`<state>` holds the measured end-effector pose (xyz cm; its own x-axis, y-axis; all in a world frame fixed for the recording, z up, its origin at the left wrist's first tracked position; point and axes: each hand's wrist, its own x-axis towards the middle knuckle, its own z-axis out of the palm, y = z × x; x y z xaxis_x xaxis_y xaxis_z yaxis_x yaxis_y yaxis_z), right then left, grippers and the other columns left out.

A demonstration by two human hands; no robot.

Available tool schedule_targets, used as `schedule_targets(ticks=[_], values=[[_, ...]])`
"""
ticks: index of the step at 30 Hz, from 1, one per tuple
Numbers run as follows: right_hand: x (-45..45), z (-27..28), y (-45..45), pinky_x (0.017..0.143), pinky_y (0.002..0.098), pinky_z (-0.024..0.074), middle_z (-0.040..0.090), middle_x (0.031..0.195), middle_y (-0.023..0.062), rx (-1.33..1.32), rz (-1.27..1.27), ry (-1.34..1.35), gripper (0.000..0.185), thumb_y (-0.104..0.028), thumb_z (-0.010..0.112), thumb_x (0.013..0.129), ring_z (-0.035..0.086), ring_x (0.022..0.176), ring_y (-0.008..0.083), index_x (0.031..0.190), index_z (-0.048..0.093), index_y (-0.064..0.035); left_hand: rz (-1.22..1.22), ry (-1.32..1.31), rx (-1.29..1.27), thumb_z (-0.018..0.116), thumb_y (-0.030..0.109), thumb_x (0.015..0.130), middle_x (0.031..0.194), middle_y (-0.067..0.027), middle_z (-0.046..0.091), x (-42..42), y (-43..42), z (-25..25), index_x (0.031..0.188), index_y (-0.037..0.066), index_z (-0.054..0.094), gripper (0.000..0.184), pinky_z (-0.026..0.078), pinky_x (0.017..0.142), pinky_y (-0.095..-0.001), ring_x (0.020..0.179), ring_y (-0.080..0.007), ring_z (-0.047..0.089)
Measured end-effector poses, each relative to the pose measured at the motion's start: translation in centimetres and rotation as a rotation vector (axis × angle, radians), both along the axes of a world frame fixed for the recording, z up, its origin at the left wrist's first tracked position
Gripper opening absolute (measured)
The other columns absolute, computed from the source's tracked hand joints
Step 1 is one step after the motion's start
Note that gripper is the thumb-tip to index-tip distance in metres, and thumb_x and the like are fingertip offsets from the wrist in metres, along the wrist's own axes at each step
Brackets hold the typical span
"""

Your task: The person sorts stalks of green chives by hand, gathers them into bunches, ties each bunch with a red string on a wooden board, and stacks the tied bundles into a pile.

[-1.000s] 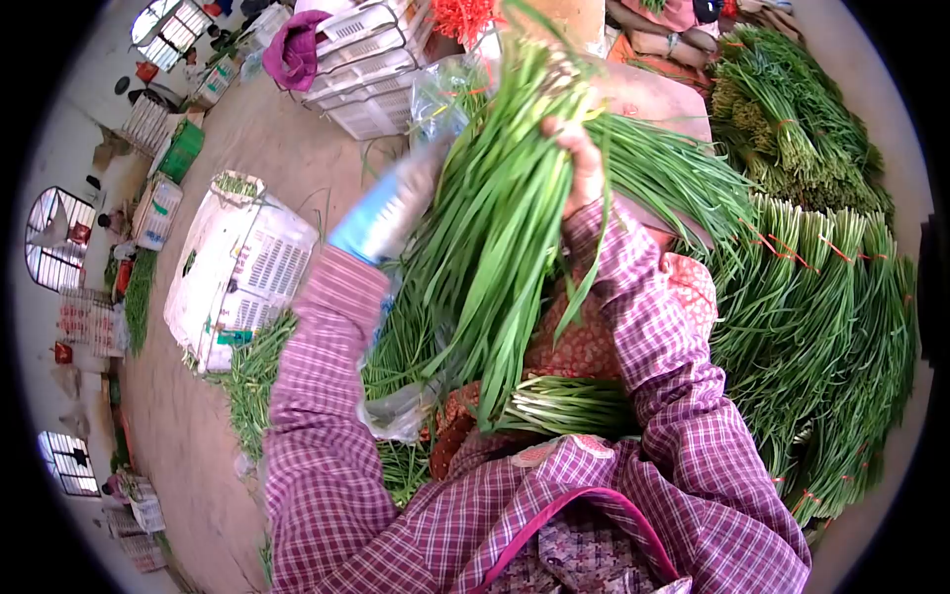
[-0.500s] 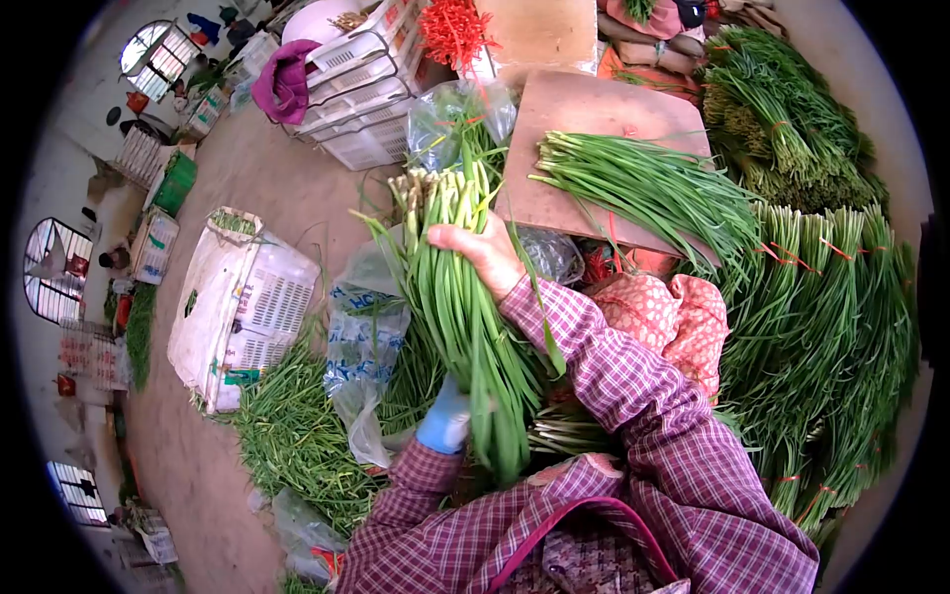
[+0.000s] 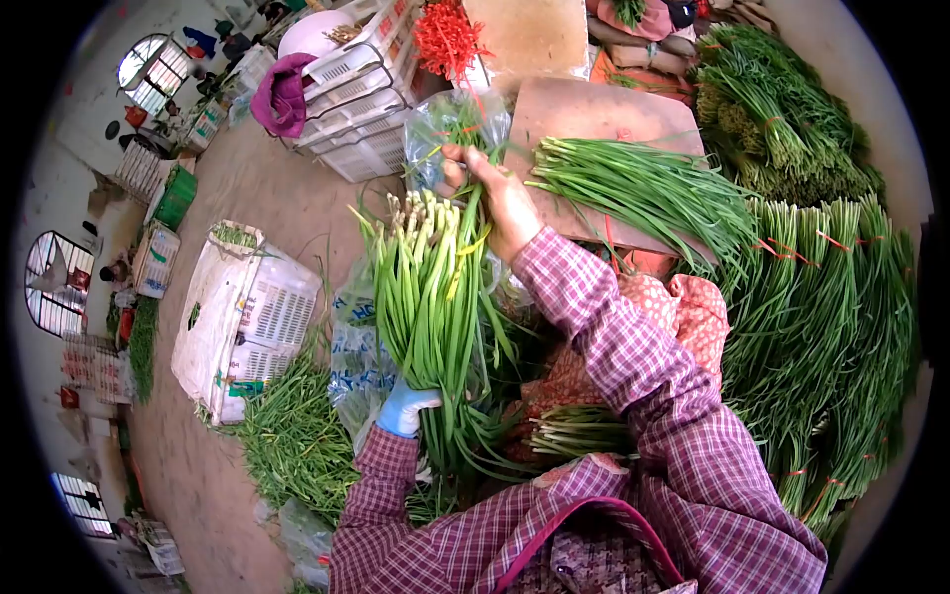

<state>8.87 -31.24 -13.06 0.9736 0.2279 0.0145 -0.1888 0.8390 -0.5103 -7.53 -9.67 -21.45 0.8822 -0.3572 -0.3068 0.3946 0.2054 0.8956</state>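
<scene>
Green bunch (image 3: pixel 426 287) lies in the left hand (image 3: pixel 404 408), its fingers around the leaves.

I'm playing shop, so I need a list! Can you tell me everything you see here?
Held bunch: one, green, in the middle
Leafy bundle: one, green, on the board
Board: one, brown, ahead
Tied bundles: many, green, right
Red ties: many, red, top middle
Stacked crates: several, white, top left
Purple cloth: one, purple, on the stacked crates
Floor crate: one, white, left
Loose leaves: one pile, green, lower left
Plastic bags: several, clear, middle and lower left
Windows: three, bright, far left
Far-off things: too small to count
Left hand: one, blue-and-white glove, on the held bunch
Right hand: one, bare, beside the bunch's top
Sleeves: two, purple checked, below
</scene>
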Motion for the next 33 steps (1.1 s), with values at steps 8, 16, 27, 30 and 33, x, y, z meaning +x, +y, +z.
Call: schedule_targets(ticks=[8,16,27,30,33], values=[[4.6,0.2,-3.8,0.038,0.0257,0.0223,0.04,0.056,-0.0059,-0.163,-0.138,0.024,0.03,-0.038,0.043,0.097,0.031,0.042,0.0082,0.085,0.051,-0.0118,-0.212,0.08,-0.208,0.077,0.006,0.066,0.091,-0.016,0.065,-0.8,3.5,-4.9,0.11,-0.004,0.058,0.049,0.054,0.073,-0.0441,0.081,-0.0305,0.065],[3.7,-2.9,-11.2,0.049,0.0287,0.0352,0.05,0.059,-0.0014,-1.197,-0.071,-0.292,0.036,-0.044,0.049,0.094,0.042,0.049,0.01,0.101,0.06,-0.011,-0.109,0.04,-0.17,0.08,0.016,0.063,0.088,-0.0128,0.062,-1.9,6.5,-6.9,0.104,-0.001,0.06,0.048,0.05,0.066,-0.0373,0.077,-0.0258,0.062],[-6.0,-1.4,-1.2,0.065,0.0353,0.052,0.057,0.095,0.0038,-1.511,-0.385,-1.198,0.025,-0.015,0.07,0.074,0.061,0.085,0.0247,0.097,0.06,-0.0161,0.094,0.115,-0.095,0.078,0.012,0.056,0.087,-0.0126,0.063,-2.6,4.4,-3.3,0.105,-0.002,0.06,0.054,0.05,0.068,-0.0379,0.076,-0.0257,0.062],[-5.9,-1.6,-0.1,0.068,0.036,0.0527,0.054,0.1,0.0024,-1.455,-0.391,-1.304,0.021,-0.016,0.069,0.074,0.059,0.088,0.024,0.093,0.059,-0.0159,0.01,0.087,-0.012,0.079,0.015,0.057,0.084,-0.0123,0.063,-2.5,4.6,-3.5,0.105,-0.003,0.06,0.054,0.05,0.066,-0.0382,0.074,-0.0252,0.061],[-5.0,-2.8,-0.1,0.067,0.0363,0.0529,0.055,0.1,0.0028,-1.392,-0.382,-1.329,0.018,-0.016,0.068,0.077,0.06,0.085,0.0248,0.093,0.059,-0.0154,-0.084,0.087,-0.027,0.081,0.018,0.058,0.082,-0.0119,0.063,-2.7,5.1,-4.4,0.104,-0.002,0.061,0.054,0.05,0.065,-0.0381,0.073,-0.0254,0.061]])
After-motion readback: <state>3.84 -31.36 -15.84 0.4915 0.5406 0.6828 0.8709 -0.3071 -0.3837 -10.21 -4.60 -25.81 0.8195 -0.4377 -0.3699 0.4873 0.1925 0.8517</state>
